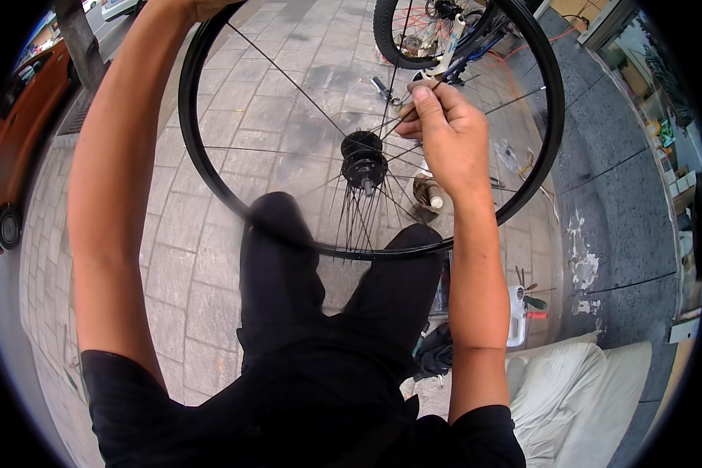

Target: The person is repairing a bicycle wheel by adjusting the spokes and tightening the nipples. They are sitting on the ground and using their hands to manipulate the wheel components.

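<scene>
A black bicycle wheel stands tilted before me, its lower rim against my thighs. From its black hub several spokes run out to the rim, while a bunch of loose spokes hangs down from the hub. My right hand, inside the wheel's circle, pinches a thin dark spoke between thumb and fingers, up and right of the hub. My left hand is at the rim's upper left, closed against it. The frame's top edge cuts off most of that hand.
Beyond the wheel, a bicycle lies or stands on the paving. A metal tool and a brownish container with a pale bottle are on the ground. At right are a white jug, hand tools, pale cloth-covered cushion and grey step.
</scene>
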